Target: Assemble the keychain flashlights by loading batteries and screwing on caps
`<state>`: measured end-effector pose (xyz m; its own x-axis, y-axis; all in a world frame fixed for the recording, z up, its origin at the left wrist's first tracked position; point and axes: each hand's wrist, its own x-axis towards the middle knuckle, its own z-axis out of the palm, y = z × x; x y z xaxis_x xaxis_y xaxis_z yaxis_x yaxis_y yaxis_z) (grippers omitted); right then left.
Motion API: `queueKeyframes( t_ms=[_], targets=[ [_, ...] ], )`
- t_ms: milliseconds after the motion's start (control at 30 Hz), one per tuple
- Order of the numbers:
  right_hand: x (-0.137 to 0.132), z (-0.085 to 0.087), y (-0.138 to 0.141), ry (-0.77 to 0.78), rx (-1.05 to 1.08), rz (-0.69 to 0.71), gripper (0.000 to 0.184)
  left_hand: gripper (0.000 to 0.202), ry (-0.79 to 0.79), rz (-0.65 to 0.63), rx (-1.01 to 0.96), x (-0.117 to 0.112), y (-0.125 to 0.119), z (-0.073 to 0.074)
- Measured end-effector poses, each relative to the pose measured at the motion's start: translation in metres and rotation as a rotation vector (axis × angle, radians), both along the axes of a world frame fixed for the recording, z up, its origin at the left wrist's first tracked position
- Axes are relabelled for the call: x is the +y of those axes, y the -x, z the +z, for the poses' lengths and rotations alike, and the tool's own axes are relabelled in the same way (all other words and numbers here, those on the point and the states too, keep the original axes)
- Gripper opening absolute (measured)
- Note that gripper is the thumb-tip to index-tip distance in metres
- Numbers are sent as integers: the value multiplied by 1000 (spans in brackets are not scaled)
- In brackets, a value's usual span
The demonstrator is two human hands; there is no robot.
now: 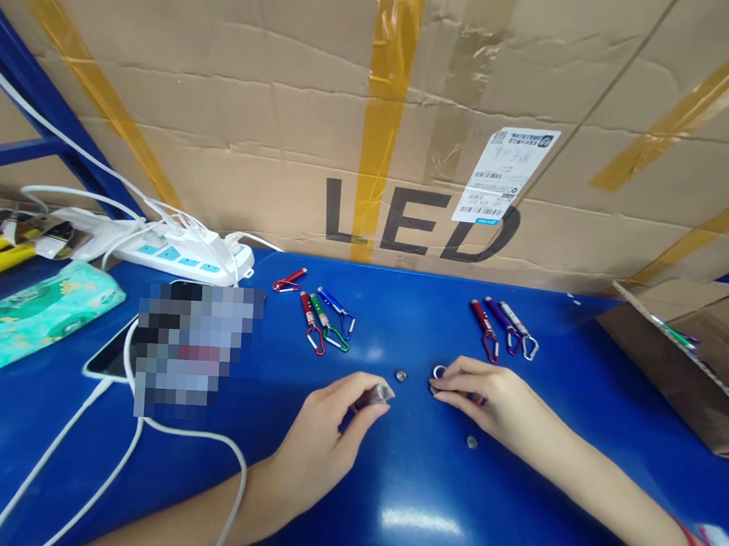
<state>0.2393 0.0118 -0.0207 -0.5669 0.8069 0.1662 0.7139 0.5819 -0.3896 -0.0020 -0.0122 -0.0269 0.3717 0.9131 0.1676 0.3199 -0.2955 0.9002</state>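
Between thumb and fingers, my left hand (pixel 332 422) grips a short silvery cylinder (pixel 381 394), which may be a stack of button cells. My right hand (pixel 496 398) is closed in a pinch at the table, with its fingertips on a small round silvery piece (pixel 438 373) that they partly hide. One small metal disc (pixel 401 375), like a button cell, lies between the two hands. A second metal disc (pixel 471 442) rests just below my right hand.
Behind the hands lie several keychain penlights with carabiner clips, among them a green one (pixel 321 310) and a purple one (pixel 501 317). At left are a power strip (pixel 175 255), a phone (pixel 109 357), white cables and a tissue pack (pixel 45 313). Cardboard boxes (pixel 275 122) border the blue table (pixel 352 500).
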Motion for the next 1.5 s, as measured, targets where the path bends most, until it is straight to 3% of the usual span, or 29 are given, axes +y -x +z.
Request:
queueKeyframes(
  t_ms=[233,367,433,633,767,867,967,1067,1167,1267,1500],
  targets=[
    [-10,1,13,-353,-139,36,36,12,-23,-74,-11,-7,-1,-7],
    [-22,14,28,-396,156,41,14,9,-7,-83,13,-6,-1,-8],
    [-29,21,36,-409,237,70,13,8,-31,-95,31,-5,-1,-8],
    [-38,28,45,-345,138,163,19,12,-93,-108,79,-3,2,-10],
    [-37,31,43,-211,153,178,18,13,-127,-120,89,-2,2,-10],
    [-35,37,33,-58,219,98,20,13,-83,-106,71,-2,2,-8],
    [-33,37,13,29,117,-38,31,12,-8,-61,48,-3,1,-5],
    [-33,27,-6,122,-72,-93,31,11,25,-46,35,-4,0,-3],
    [-34,14,-15,217,-53,-93,18,11,33,-54,40,-5,-1,-2],
    [-36,8,-15,178,46,-72,14,11,43,-51,45,-4,-1,-2],
    [-24,0,-3,-159,43,-55,25,10,55,-34,21,-4,-2,-3]
  ],
)
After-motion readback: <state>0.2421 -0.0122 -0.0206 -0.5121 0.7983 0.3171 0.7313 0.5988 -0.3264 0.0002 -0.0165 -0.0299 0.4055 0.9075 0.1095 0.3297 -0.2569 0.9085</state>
